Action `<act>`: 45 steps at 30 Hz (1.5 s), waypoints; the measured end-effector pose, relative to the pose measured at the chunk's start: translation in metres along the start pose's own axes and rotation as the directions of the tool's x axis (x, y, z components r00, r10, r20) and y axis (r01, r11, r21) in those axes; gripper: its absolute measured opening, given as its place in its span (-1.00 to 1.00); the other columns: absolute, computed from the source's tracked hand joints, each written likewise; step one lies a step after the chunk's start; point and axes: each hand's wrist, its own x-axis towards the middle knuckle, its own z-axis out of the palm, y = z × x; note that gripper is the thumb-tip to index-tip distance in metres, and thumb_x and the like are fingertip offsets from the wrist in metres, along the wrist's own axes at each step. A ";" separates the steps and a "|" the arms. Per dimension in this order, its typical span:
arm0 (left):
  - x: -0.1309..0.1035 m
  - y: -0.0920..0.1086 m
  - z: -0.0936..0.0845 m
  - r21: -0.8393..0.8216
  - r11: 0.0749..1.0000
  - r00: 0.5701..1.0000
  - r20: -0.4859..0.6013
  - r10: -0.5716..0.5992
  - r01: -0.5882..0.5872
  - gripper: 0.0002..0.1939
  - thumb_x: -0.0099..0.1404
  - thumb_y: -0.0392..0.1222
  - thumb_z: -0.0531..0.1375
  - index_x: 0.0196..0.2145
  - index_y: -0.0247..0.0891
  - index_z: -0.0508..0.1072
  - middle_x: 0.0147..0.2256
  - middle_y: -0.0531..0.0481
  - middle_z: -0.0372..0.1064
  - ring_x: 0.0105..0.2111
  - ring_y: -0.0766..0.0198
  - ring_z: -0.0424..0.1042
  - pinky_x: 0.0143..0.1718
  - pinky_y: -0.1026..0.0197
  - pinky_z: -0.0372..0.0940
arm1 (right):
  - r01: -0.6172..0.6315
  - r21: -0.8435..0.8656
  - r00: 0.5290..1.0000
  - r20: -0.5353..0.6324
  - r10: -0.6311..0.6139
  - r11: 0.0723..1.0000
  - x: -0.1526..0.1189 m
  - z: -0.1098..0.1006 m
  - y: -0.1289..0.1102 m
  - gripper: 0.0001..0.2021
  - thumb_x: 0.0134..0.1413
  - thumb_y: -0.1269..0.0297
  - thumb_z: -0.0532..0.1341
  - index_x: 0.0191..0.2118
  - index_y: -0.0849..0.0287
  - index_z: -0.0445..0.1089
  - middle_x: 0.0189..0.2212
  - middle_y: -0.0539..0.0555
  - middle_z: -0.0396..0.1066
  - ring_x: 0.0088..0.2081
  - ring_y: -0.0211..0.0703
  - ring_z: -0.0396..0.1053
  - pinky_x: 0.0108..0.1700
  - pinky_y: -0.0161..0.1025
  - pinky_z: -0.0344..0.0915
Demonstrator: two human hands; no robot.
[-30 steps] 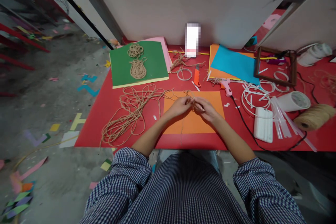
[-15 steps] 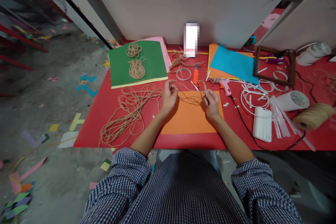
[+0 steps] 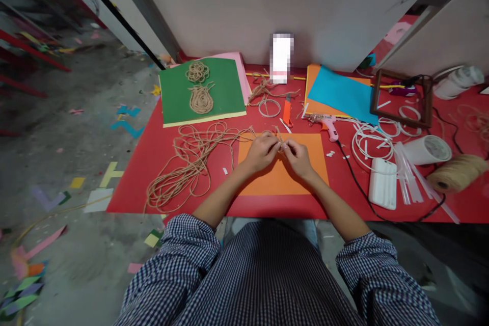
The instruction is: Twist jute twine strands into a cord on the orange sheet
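My left hand (image 3: 263,152) and my right hand (image 3: 297,157) meet above an orange sheet (image 3: 282,181), fingertips almost touching. Between them both pinch a piece of jute twine (image 3: 280,143), its upper end sticking up past the fingers; how it is looped there is partly hidden. A strand runs left from my left hand to a loose pile of jute twine (image 3: 191,163) on the red table (image 3: 133,183). Two twine pieces, a looped flower shape (image 3: 197,72) and a tight flat coil (image 3: 201,99), lie on a green sheet (image 3: 225,86).
Behind the hands are an orange cutter (image 3: 287,112), a clear ring (image 3: 269,108) and a bright phone (image 3: 281,58). To the right lie a pink glue gun (image 3: 329,126) with its black cord, white tubing (image 3: 367,147), a white power strip (image 3: 382,183), glue sticks (image 3: 408,173), a twine spool (image 3: 456,172) and a wooden frame (image 3: 430,97).
My hands have come together from either side of the orange sheet. The twine stretched in loose strands between them is now gathered at my fingertips.
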 end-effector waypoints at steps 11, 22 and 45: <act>0.004 -0.014 0.005 -0.631 0.736 0.969 0.178 -0.169 0.244 -0.46 0.40 0.32 0.20 -0.39 -0.24 0.31 -0.50 0.13 0.09 -0.51 0.38 0.04 -0.45 0.26 -0.01 | -0.135 0.376 0.985 0.153 0.083 0.917 0.003 -0.005 -0.017 -0.58 0.28 -0.15 0.29 -0.35 0.12 0.32 -0.47 -0.06 0.24 -0.45 -0.25 0.17 -0.36 -0.26 0.14; 0.002 -0.012 -0.001 -0.708 0.612 0.930 0.337 -0.147 0.353 -0.45 0.27 0.30 0.35 -0.27 -0.33 0.51 -0.55 0.12 0.10 -0.55 0.41 -0.03 -0.47 0.23 -0.15 | -0.213 0.520 0.968 0.230 0.105 0.827 0.002 -0.009 -0.001 -0.74 0.18 0.11 0.31 -0.41 0.13 0.34 -0.59 -0.12 0.06 -0.54 -0.31 -0.07 -0.46 -0.30 -0.12; -0.001 -0.009 -0.004 -0.723 0.520 0.885 0.434 -0.171 0.455 -0.44 0.29 0.31 0.33 -0.41 -0.33 0.50 -0.65 0.21 -0.10 -0.63 0.47 -0.14 -0.57 0.27 -0.17 | -0.152 0.378 0.976 0.204 0.078 0.913 0.007 -0.012 -0.011 -0.75 0.18 0.07 0.30 -0.40 0.13 0.40 -0.47 -0.02 0.32 -0.43 -0.22 0.18 -0.35 -0.25 0.16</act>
